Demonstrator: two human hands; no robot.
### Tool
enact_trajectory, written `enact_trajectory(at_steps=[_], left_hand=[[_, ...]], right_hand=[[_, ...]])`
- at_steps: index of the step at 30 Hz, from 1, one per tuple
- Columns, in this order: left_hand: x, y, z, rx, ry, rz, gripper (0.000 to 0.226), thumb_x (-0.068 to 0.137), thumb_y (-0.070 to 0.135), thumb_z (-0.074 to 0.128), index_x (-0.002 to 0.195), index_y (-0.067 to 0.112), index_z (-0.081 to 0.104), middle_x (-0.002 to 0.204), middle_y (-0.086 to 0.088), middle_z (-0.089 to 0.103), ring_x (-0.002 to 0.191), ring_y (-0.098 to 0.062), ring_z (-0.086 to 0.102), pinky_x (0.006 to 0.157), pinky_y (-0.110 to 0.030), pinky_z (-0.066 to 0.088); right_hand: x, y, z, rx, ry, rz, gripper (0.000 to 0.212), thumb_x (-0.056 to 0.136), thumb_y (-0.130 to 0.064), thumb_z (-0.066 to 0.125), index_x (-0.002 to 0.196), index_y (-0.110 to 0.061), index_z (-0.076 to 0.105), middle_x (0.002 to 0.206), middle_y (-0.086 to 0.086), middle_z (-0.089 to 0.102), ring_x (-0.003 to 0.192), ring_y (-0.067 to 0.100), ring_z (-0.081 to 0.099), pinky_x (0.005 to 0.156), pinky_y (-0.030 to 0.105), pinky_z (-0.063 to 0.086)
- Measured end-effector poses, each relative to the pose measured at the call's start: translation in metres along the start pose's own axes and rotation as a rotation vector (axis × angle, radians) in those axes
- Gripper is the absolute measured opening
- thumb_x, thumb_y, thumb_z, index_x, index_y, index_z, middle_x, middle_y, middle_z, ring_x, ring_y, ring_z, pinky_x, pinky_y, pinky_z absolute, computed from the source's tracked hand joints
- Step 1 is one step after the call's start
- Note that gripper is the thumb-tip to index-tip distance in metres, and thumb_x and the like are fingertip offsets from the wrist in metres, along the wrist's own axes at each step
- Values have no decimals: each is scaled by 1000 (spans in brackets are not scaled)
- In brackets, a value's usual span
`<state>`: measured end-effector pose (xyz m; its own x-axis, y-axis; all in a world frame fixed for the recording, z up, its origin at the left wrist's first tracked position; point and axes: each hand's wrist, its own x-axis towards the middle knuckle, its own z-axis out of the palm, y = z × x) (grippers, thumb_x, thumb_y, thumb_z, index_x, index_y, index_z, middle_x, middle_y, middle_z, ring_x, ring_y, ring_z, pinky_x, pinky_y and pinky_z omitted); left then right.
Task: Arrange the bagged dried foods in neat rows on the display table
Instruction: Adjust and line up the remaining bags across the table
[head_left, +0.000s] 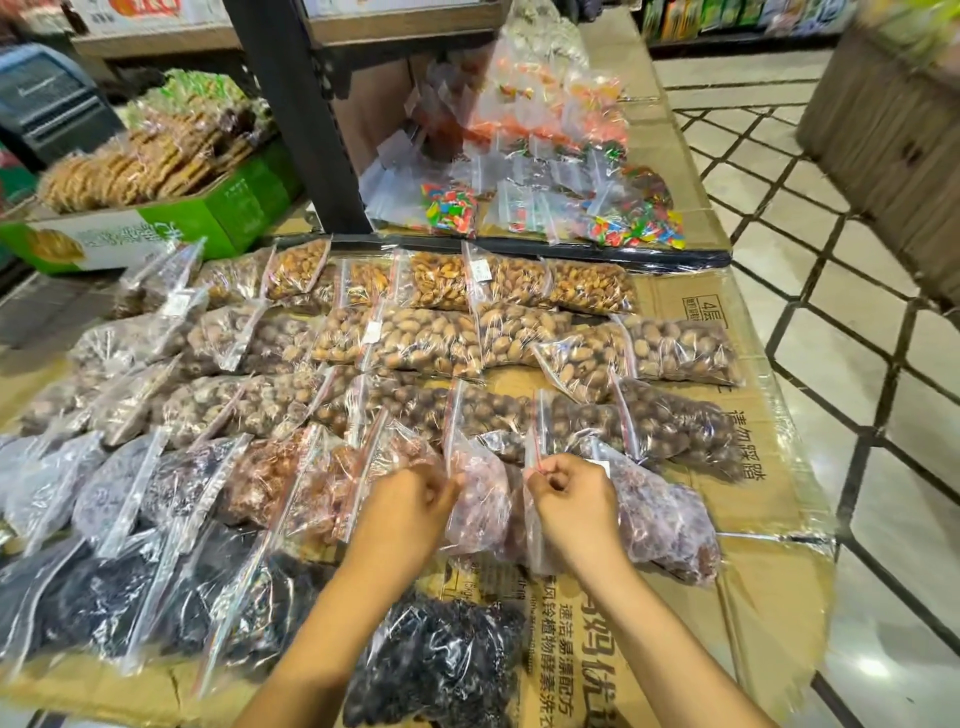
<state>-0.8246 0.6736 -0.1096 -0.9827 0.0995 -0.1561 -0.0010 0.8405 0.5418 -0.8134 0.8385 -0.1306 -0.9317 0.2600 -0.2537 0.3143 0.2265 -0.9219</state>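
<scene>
Clear zip bags of dried foods lie in rows on the cardboard-covered display table (753, 597). Pale nuts (431, 340) fill the far rows, dark brown nuts (670, 426) the middle, reddish dried fruit the near-middle, black dried fruit (441, 660) the front. My left hand (410, 499) pinches the top edge of a pinkish dried-fruit bag (480, 506). My right hand (571, 493) pinches the red zip strip of a neighbouring bag (535, 530), whose contents are mostly hidden. A fuller reddish bag (665, 525) lies just right of that hand.
Bags of coloured candy (550, 171) pile up at the back on a raised section. A black post (306, 119) stands behind the rows. A green box of biscuits (150, 176) sits at back left. Tiled floor (857, 364) runs along the table's right edge.
</scene>
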Motion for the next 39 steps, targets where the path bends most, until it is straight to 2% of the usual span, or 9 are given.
enact_trajectory(at_steps=[5, 9, 12, 15, 19, 24, 30, 34, 39], left_hand=[[15, 0, 3, -59, 165, -77, 27, 92, -4, 41, 72, 9, 54, 61, -3, 55, 43, -11, 47, 36, -19, 39], [22, -5, 5, -72, 217, -91, 27, 95, -1, 40, 73, 12, 49, 58, -6, 53, 44, -16, 45, 41, -31, 39], [28, -6, 4, -94, 223, -77, 29, 97, 4, 44, 69, 12, 47, 55, -5, 50, 43, -16, 42, 40, -26, 34], [20, -4, -1, -48, 275, -33, 25, 97, 7, 46, 72, 8, 52, 58, -6, 55, 46, -19, 49, 42, -36, 45], [-2, 22, 0, -33, 383, 110, 33, 96, 40, 43, 101, 10, 57, 74, -3, 61, 60, -19, 58, 57, -34, 52], [3, 55, 36, -136, -101, 39, 36, 91, 47, 51, 85, 12, 57, 68, -5, 64, 47, -15, 57, 42, -17, 43], [9, 33, 50, -238, 46, -59, 32, 96, 18, 53, 68, 2, 54, 51, -1, 48, 38, -9, 40, 38, -19, 35], [4, 31, 48, -251, 38, -74, 36, 96, 16, 53, 61, 6, 50, 47, 2, 42, 32, -3, 37, 38, -16, 33], [2, 38, 27, -237, 18, -23, 29, 97, 25, 50, 76, 8, 59, 51, 0, 48, 32, -3, 42, 34, -14, 33]], right_hand=[[2, -12, 1, 68, 73, 26, 17, 90, -4, 57, 74, -11, 61, 71, 14, 62, 62, 20, 52, 61, 29, 49], [2, -17, -3, 118, 37, -11, 18, 93, -7, 55, 78, -15, 62, 70, 4, 62, 54, 13, 51, 47, 13, 41], [5, -16, -23, -43, -166, -88, 20, 96, -28, 50, 92, -15, 65, 76, 10, 64, 60, 20, 55, 54, 26, 48], [8, 1, -68, -262, -214, -156, 59, 78, -62, 55, 128, -29, 52, 124, -2, 61, 110, 22, 61, 91, 39, 53], [20, 47, -135, -759, -270, -86, 117, 51, -72, 70, 148, -34, 16, 155, -8, 19, 144, 20, 8, 118, 48, 15], [33, 96, -128, -636, -240, -209, 116, 39, -72, 73, 138, -22, 38, 140, 0, 41, 134, 20, 29, 106, 24, 21], [21, 110, -113, -339, 52, -289, 86, 37, -71, 72, 108, -23, 60, 98, -18, 47, 102, 11, 41, 80, 19, 34], [19, 115, -115, -407, -62, -281, 107, 36, -88, 61, 120, -23, 55, 108, -10, 48, 109, 11, 39, 94, 32, 37], [20, 105, -126, -562, -214, -276, 113, 39, -73, 76, 136, -26, 40, 125, -13, 42, 127, 11, 29, 112, 43, 28]])
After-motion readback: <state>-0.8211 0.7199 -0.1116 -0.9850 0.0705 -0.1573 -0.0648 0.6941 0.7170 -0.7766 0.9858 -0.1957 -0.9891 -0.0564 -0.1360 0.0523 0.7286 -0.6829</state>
